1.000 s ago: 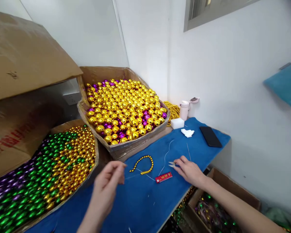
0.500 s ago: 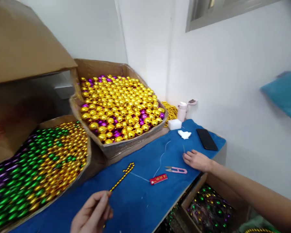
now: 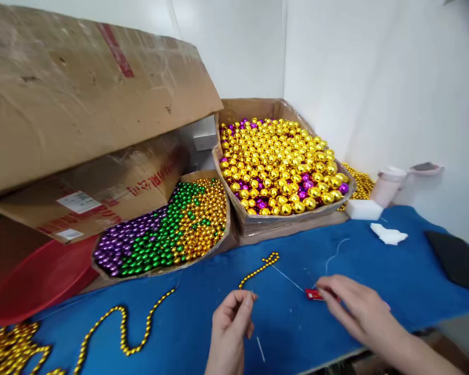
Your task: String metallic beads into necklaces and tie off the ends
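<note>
My left hand (image 3: 232,328) is closed, thumb against fingers, on the end of a short string of gold beads (image 3: 254,273) that runs away from it over the blue cloth. A thin clear thread trails from the string's far end to a small red packet (image 3: 313,295). My right hand (image 3: 357,307) reaches over the packet and partly covers it, thumb and fingers pinched together. Whatever is between those fingertips is too small to make out. A thin white sliver (image 3: 260,349) shows just below my left hand. The pink thread snips are almost wholly hidden behind my right hand.
Cardboard boxes of large gold and purple beads (image 3: 277,161) and of small purple, green and gold beads (image 3: 164,234) line the back. Left are a red basin (image 3: 42,281) and long gold bead strings (image 3: 123,333). A white block (image 3: 364,209), tissue (image 3: 389,234) and black phone (image 3: 455,260) lie right.
The view has swung left. My right hand has moved from beside the snips toward the red packet and my left hand. My left hand still pinches the bead string.
</note>
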`<state>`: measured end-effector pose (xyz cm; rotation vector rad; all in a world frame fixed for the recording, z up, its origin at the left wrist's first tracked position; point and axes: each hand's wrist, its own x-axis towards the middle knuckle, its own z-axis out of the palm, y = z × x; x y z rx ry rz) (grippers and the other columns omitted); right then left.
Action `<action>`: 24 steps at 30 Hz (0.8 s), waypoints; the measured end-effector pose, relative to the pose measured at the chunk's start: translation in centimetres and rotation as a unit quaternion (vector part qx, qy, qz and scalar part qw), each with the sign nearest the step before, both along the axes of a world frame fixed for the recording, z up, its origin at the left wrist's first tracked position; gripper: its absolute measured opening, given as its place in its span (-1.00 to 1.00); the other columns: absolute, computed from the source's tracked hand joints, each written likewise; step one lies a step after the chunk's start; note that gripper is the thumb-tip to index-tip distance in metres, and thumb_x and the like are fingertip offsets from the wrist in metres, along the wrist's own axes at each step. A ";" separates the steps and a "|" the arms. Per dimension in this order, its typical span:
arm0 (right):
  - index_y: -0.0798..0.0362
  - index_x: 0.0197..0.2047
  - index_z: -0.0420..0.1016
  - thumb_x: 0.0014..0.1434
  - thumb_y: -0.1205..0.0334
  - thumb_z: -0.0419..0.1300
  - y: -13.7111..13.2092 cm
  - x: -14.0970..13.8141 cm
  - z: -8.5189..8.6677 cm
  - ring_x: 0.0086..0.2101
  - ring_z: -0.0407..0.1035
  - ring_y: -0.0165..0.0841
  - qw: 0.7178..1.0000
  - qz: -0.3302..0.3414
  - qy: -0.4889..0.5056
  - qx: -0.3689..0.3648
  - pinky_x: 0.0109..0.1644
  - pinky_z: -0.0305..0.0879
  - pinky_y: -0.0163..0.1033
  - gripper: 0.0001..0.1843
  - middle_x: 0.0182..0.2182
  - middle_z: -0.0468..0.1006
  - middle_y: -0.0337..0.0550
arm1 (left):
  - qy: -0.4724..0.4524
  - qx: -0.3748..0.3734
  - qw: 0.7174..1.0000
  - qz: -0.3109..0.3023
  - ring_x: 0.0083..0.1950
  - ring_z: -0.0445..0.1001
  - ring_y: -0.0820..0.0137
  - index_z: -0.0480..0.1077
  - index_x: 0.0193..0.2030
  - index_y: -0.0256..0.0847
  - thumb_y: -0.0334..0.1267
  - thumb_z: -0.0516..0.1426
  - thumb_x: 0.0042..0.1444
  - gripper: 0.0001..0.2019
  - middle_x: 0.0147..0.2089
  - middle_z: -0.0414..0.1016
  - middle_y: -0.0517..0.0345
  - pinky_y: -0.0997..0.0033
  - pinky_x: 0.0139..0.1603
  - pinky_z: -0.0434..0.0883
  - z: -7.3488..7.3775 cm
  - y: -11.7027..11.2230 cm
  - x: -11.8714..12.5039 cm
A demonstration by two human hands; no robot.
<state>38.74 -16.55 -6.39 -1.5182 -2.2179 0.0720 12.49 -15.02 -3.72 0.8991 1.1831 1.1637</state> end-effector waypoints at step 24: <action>-0.07 -0.16 0.42 0.25 0.31 0.01 -1.6 -14.6 0.9 -0.42 0.41 -0.35 0.978 0.119 0.169 0.011 -0.34 0.34 -0.27 -0.80 -0.43 0.49 -0.17 | 0.052 0.058 0.991 0.106 -0.60 0.08 0.58 0.46 -0.41 -0.27 -0.01 0.27 -0.09 -0.69 -0.57 0.24 0.27 0.59 -0.61 0.06 -1.0 -3.1 -5.3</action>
